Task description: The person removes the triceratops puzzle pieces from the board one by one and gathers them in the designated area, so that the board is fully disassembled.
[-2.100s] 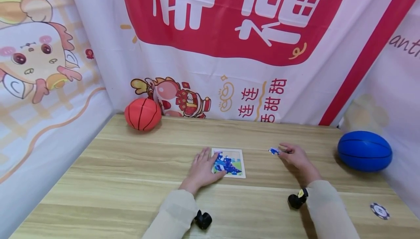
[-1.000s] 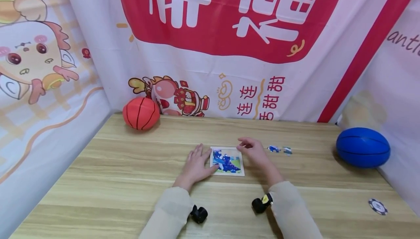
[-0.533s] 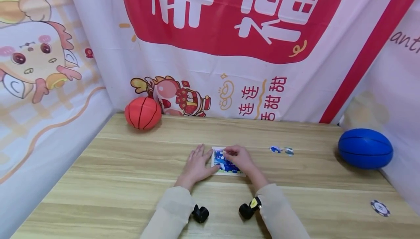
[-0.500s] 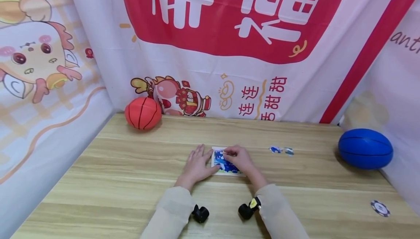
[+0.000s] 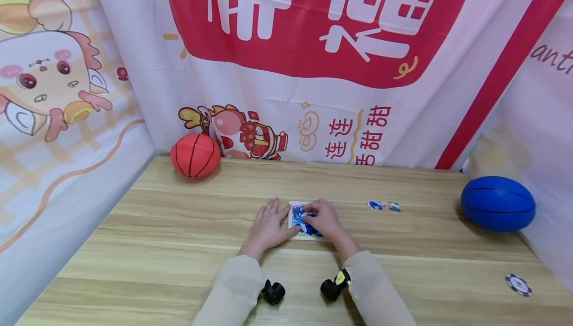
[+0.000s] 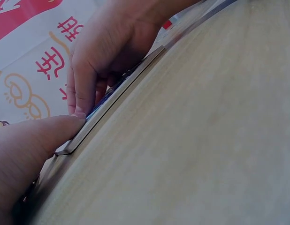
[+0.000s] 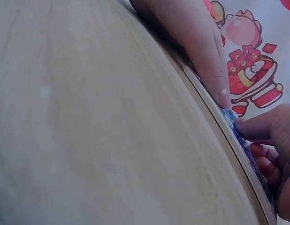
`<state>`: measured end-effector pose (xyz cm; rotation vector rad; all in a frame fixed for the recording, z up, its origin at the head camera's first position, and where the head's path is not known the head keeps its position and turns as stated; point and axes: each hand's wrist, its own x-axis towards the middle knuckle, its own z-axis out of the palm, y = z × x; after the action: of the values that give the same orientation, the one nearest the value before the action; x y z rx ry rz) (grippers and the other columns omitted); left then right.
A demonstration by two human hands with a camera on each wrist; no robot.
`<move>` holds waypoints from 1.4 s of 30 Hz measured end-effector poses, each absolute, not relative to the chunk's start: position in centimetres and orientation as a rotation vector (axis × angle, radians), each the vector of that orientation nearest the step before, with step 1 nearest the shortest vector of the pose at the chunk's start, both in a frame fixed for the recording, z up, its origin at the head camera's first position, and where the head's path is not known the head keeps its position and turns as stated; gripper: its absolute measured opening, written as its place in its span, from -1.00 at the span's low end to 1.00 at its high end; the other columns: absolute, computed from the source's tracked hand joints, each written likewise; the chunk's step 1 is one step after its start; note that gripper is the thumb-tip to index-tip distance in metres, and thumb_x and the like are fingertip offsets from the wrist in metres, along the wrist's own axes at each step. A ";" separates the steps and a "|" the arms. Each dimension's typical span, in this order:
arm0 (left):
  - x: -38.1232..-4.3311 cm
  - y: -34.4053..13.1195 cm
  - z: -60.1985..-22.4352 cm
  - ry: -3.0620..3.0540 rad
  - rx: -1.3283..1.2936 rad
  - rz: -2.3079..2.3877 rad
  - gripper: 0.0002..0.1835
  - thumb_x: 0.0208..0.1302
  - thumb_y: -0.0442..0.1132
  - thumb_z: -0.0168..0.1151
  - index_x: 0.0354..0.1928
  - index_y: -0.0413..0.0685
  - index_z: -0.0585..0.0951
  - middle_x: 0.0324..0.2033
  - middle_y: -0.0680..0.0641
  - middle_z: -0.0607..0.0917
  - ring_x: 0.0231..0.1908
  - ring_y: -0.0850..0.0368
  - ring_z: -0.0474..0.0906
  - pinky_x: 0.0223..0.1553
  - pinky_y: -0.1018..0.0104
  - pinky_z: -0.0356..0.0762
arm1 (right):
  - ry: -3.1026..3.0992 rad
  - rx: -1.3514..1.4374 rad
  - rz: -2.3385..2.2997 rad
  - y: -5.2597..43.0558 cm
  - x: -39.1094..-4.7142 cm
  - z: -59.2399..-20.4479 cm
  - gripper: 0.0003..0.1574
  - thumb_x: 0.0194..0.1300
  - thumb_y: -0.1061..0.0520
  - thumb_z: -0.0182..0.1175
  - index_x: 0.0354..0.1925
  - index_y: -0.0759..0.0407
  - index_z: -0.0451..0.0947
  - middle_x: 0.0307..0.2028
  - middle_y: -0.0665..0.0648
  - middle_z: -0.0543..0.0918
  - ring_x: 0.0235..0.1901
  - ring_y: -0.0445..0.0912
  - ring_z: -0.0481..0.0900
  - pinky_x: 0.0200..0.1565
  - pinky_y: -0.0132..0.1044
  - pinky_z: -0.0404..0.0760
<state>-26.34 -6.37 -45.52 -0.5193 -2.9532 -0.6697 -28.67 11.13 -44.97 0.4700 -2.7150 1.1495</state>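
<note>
1. White fabric backdrop, printed with large red-and-white Chinese lettering, hanging behind the table.
2. Pale wood-grain tabletop, under everything below.
3. Beige sleeves, reaching in from the near side.
4. Blue ball with dark seams, at the far right.
5. Red basketball, in the far left corner.
6. Left hand, relaxed and spread flat, thumb resting over the near-left part of the jigsaw tray.
7. Right hand, fingers bent above the same tray, thumb tip against the blue puzzle picture; impossible to tell whether pinching a piece.
8. Light-rimmed, lying flat near the tabletop's middle, between both hands: that tray.
9. Black wrist cameras, one at each cuff.
10. Dark-and-white poker chip, lying near the right edge.
11. Two loose jigsaw pieces, just beside each other, right of the tray.
</note>
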 end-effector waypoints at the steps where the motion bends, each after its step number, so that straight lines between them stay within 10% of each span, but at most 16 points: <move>1: -26.3 -6.4 -45.5 -2.951 -0.521 -0.672 -0.22 0.00 0.31 -0.02 0.21 0.01 0.27 0.24 -0.25 0.04 0.25 -0.06 -0.19 0.19 0.08 -0.24 | -2.720 0.460 1.149 11.0 -28.7 -45.0 -0.82 -0.04 0.19 0.28 -0.36 0.18 0.61 -0.41 0.04 0.49 -0.32 -0.06 0.40 -0.22 -0.17 0.34; 42: -26.2 -6.4 -45.2 -2.949 -0.522 -0.697 -0.23 0.02 0.30 -0.01 0.21 0.00 0.26 0.24 -0.26 0.03 0.24 -0.06 -0.18 0.18 0.07 -0.24 | -2.792 0.306 1.269 10.2 -30.0 -44.2 -0.65 0.00 0.23 0.24 -0.16 0.22 0.51 -0.56 -0.04 0.51 -0.46 -0.15 0.43 -0.22 -0.20 0.41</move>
<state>-26.17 -6.36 -45.15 -0.5215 -2.9494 -0.6971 -29.95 10.20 -44.22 0.3064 -2.7919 1.2687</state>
